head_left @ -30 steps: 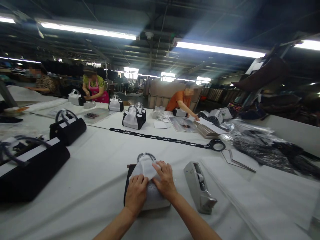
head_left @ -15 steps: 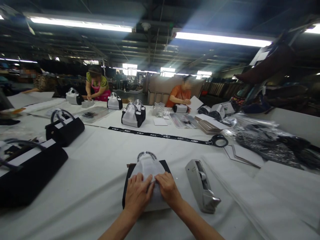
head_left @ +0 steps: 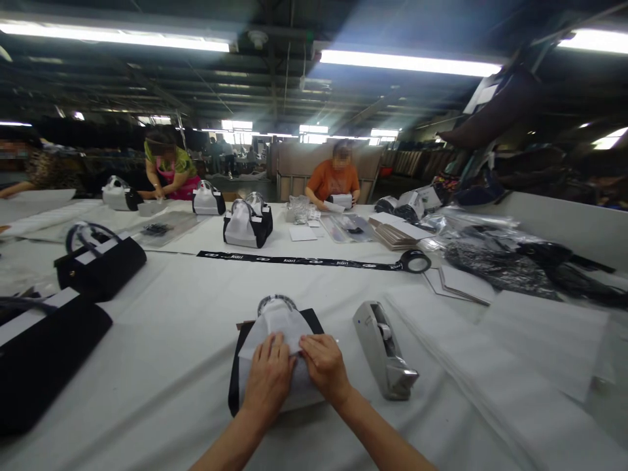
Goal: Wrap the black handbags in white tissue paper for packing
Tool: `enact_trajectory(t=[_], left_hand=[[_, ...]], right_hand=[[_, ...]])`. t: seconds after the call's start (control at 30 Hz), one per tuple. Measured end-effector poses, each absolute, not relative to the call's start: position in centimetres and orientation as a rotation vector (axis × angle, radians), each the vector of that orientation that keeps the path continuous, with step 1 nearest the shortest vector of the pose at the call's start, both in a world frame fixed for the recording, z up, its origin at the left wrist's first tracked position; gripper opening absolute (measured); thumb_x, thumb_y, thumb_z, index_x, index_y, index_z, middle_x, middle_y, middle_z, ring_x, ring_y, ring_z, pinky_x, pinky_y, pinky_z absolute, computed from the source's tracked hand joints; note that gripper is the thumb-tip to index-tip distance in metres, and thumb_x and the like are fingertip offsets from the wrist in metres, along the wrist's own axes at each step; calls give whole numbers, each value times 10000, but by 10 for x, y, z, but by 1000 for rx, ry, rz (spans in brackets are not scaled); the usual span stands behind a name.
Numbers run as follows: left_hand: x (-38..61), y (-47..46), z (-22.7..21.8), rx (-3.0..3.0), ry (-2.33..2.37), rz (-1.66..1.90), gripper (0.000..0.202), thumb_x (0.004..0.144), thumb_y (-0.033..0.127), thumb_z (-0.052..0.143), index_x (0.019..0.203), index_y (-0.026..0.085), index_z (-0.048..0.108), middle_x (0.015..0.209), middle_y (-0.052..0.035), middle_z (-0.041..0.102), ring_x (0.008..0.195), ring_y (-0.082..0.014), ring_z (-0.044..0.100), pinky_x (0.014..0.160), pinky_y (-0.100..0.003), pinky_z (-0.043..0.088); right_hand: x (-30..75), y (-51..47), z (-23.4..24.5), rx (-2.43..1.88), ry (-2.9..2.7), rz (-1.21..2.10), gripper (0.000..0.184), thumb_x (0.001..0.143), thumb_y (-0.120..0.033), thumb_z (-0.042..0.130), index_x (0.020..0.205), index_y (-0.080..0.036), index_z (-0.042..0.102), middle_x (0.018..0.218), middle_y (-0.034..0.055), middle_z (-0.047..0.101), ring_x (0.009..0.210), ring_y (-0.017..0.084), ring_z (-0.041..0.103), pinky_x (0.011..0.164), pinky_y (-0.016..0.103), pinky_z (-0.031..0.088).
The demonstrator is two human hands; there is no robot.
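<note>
Handbag (head_left: pixel 234 376), wrapped in white paper (head_left: pixel 277 320), sits directly beneath both hands, long side crosswise. Left hand (head_left: pixel 269 374) presses flat; right hand (head_left: pixel 324 366), equally near, pinches the paper.

Matt black on the handbag (head_left: pixel 237 366) here, and over it a thin, paper-like white wrap (head_left: pixel 276 319), softly creased! Smooth grey plastic-looking casing on the tape dispenser (head_left: pixel 377 347), matt, cloth-like table cover (head_left: pixel 167 373) rumpled below, and out right, glossy, crinkled clear plastic film (head_left: pixel 483 226) catches the light.
</note>
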State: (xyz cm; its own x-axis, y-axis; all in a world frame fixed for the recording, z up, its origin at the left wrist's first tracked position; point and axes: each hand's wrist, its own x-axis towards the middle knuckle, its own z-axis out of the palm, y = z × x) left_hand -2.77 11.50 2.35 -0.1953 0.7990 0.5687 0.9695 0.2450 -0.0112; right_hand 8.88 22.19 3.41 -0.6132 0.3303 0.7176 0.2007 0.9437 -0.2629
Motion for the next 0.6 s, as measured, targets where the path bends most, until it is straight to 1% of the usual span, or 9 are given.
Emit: enact_trajectory(t=[0.07,0.13,0.2,0.27,0.37,0.5,0.6], left_hand=[[-27,113,27,-1622,-2072,-496,299,912,297,423,1147,172,560,1253,-108,563,1177,-286,476,924,-442,423],[-27,110,32,-1671,-2059,-476,442,882,380,484,1289,210,466,1276,-106,548,1178,-297,472,920,-454,421],[-26,107,34,-1714,-2037,-435,567,844,440,531,1359,249,390,1312,-108,520,1187,-315,461,913,-470,417],[-26,106,34,-1727,-2007,-399,569,832,440,547,1354,265,404,1348,-96,492,1204,-327,442,912,-472,412],[-26,104,32,-1734,-1938,-372,559,821,432,561,1335,247,439,1379,-68,470,1239,-340,404,927,-466,405],[-26,99,30,-1724,-1841,-390,660,754,566,583,1313,232,473,1385,-55,467,1257,-372,382,930,-484,408],[-22,92,20,-1686,-1684,-395,683,738,624,555,1289,223,509,1387,-55,466,1241,-391,402,896,-480,431]], right_hand=[[91,221,36,-365,-2239,158,188,905,-148,482,986,-203,642,972,46,717,905,184,624,796,356,420],[93,220,38,-348,-2235,136,187,900,-145,492,1002,-204,638,981,49,717,910,179,630,804,363,407],[95,220,40,-321,-2237,133,187,890,-144,508,1015,-205,634,986,50,717,915,179,634,812,370,402],[97,221,42,-293,-2247,133,189,871,-140,526,1010,-207,636,987,48,717,922,186,636,820,381,404],[101,221,45,-264,-2269,129,214,835,-130,533,1002,-207,642,997,54,715,934,202,636,826,401,420],[108,217,47,-211,-2308,106,313,790,-129,499,1066,-191,634,1056,85,698,957,238,635,806,430,457],[120,211,40,-220,-2310,91,367,771,-101,498,1103,-197,622,1076,79,693,986,241,634,818,430,485]])
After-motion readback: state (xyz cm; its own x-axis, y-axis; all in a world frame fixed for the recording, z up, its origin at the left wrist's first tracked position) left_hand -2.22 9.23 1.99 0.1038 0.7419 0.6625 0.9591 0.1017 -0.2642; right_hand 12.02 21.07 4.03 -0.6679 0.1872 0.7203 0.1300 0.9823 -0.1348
